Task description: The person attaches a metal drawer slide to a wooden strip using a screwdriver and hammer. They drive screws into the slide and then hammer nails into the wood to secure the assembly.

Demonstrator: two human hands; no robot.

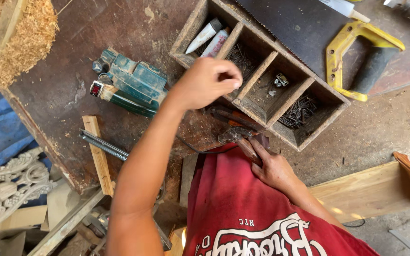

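Note:
My left hand (pixel 209 81) reaches over a wooden divided box (pixel 288 99) on the workbench, its fingers pinched together above a compartment of dark nails (pixel 243 59). Whether a nail is between the fingertips is hidden. My right hand (pixel 272 167) is close to my red shirt, shut on the wooden handle of a hammer (pixel 236 136) whose metal head lies on the bench edge beside the box. Orange-handled pliers (pixel 231 117) lie just above the hammer head. Another compartment holds more nails (pixel 300 111).
A handsaw with a yellow handle (pixel 357 57) lies beyond the box. Two tubes (pixel 207 38) sit in its end compartment. A green power tool (pixel 131 83) rests on the brown bench (pixel 58 90), with sawdust (pixel 24 33) at far left. A wooden frame (pixel 371 189) is at right.

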